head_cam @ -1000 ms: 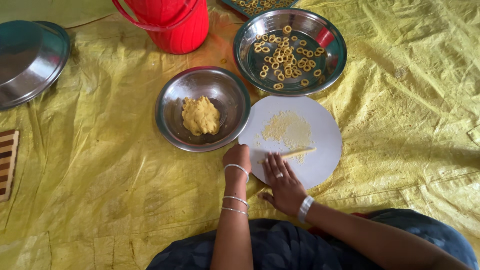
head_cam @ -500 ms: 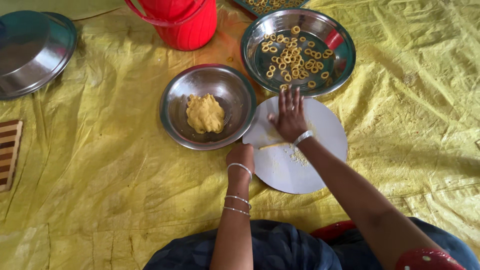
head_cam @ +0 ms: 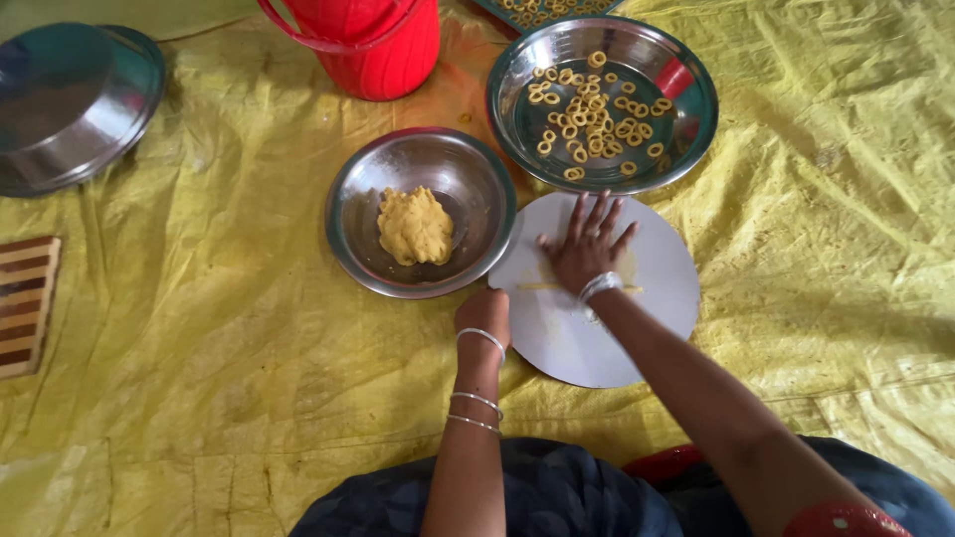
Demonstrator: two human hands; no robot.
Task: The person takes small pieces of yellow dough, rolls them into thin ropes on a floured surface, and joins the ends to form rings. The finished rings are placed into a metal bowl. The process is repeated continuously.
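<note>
Sitting at far left edge: striped wooden board (head_cam: 22,303), half cut off; above it, upper left, upturned steel lid (head_cam: 75,104) lying on yellow tarp (head_cam: 199,328). Standing at top centre: red bucket (head_cam: 363,45). Resting centre frame: steel bowl (head_cam: 421,212) holding lump of yellow dough (head_cam: 415,226), rim touching round white board (head_cam: 595,288) just right of it. Curling shut at board's near-left edge: left hand (head_cam: 482,316), fingers folded under, seemingly steadying the rim; anything pinched inside not visible. Pressing flat on board centre: right hand (head_cam: 589,247), fingers spread and extended, palm over a thin dough strand (head_cam: 542,286) showing on either side of the wrist. Rolling well likely needing even, light palm pressure and staying mid-board, keeping the strand from thinning unevenly or running off the edge. Sitting upper right: steel plate (head_cam: 601,102) of small dough rings (head_cam: 592,111), its rim nearly meeting board's top edge, leaving little forward travel. Lying open to right and lower left: bare tarp.
</note>
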